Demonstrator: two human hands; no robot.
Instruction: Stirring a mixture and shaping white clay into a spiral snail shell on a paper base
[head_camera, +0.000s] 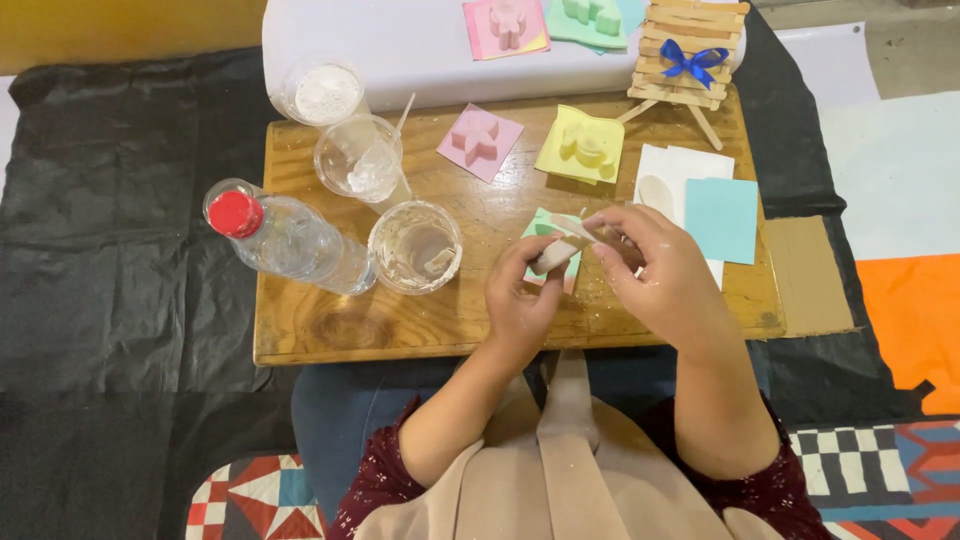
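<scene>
My left hand (520, 290) and my right hand (655, 270) meet over the front of a small wooden board (330, 330), both gripping one small pale flat piece (556, 254), the left at its near end, the right at its far end. Under the piece lies a green paper square (541, 224), partly hidden by my fingers. A clear cup with whitish residue (415, 246) stands just left of my left hand.
A plastic bottle with a red cap (285, 238) lies at the left. Two cups (358, 157) (322, 92) with white material stand behind. Pink (480, 141) and yellow (581, 145) paper squares carry moulded shapes. White and blue sheets (722, 218) lie right. A stick easel with blue bow (688, 55) stands behind.
</scene>
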